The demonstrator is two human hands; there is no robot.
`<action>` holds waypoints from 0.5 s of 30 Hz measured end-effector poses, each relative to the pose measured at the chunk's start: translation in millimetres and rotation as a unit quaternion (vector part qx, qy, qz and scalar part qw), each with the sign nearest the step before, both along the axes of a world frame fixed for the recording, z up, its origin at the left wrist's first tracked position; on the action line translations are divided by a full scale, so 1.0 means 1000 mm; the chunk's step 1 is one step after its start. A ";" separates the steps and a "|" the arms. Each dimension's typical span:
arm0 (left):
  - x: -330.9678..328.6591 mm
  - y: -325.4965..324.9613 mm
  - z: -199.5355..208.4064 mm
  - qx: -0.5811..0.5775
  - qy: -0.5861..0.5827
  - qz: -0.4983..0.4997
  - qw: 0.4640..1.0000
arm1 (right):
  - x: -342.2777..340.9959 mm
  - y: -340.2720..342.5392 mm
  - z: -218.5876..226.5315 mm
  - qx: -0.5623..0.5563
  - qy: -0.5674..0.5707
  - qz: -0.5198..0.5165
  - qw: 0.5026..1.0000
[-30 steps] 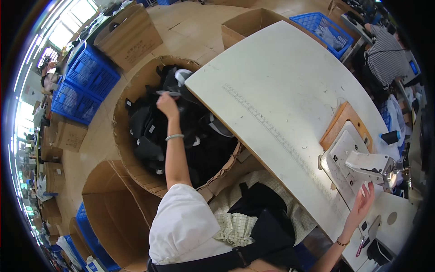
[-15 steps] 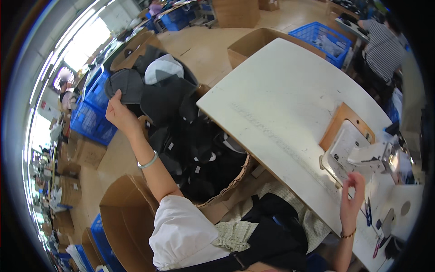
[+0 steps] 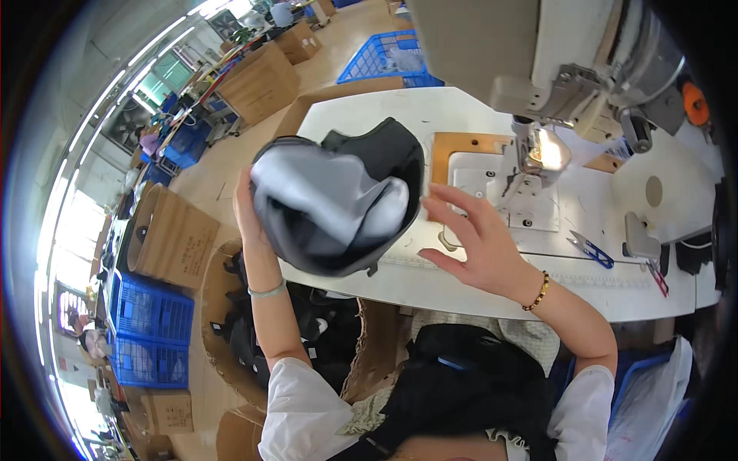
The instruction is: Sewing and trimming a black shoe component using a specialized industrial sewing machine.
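My left hand point(image 3: 244, 211) grips a black cap point(image 3: 338, 203) by its left edge. The cap is held over the white sewing table point(image 3: 469, 296), its open underside turned up and its pale grey inside blurred by motion. At its right side is my right hand point(image 3: 484, 242), thumb and fingers apart, the fingertips close to the rim. Whether they touch it, I cannot tell. Just beyond that hand is the sewing machine point(image 3: 530, 157), its lamp lit above the metal plate.
Blue thread snips point(image 3: 592, 250) and a red-handled tool point(image 3: 658, 278) lie on the table's right. Below its left edge stands a cardboard box point(image 3: 357, 346) of black caps. Stacked blue crates point(image 3: 150, 330) are at left; a blue basket point(image 3: 377, 58) is beyond the table.
My left hand has come from the pile of caps on the left to over the table, bringing a cap. My right hand has moved left toward it. The view has turned right.
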State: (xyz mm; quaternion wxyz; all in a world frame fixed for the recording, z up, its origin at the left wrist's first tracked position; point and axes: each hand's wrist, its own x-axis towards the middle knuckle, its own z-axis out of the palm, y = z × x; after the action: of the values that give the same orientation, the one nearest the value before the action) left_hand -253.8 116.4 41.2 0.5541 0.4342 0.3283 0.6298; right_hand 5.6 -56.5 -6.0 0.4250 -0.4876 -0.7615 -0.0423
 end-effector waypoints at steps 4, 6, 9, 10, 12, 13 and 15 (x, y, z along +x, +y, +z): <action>0.006 0.017 -0.004 -0.090 -0.068 -0.222 0.969 | 0.003 0.000 -0.014 -0.015 0.065 0.017 0.998; 0.018 0.010 0.000 -0.095 -0.101 -0.280 0.950 | 0.012 0.008 -0.018 -0.075 0.151 -0.036 0.985; 0.037 -0.010 0.017 -0.119 -0.106 -0.319 0.934 | 0.006 0.006 -0.010 -0.058 0.067 -0.045 0.995; 0.039 -0.012 0.020 -0.119 -0.106 -0.316 0.935 | 0.002 0.006 -0.008 -0.047 0.019 -0.031 0.998; 0.045 -0.017 0.022 -0.131 -0.165 -0.372 0.904 | -0.007 0.012 -0.014 -0.049 0.016 -0.059 0.997; 0.049 -0.019 0.023 -0.111 -0.171 -0.375 0.904 | -0.010 0.015 -0.020 -0.049 0.013 -0.093 0.994; 0.057 -0.020 0.024 -0.093 -0.162 -0.370 0.910 | -0.009 0.030 -0.030 -0.073 0.062 -0.111 0.989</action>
State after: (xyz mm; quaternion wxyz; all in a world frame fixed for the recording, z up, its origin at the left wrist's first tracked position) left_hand -196.5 96.7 64.9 0.8312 0.3629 0.1070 0.4075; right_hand -3.9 -26.2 -35.6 0.4269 -0.6004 -0.6762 -0.0031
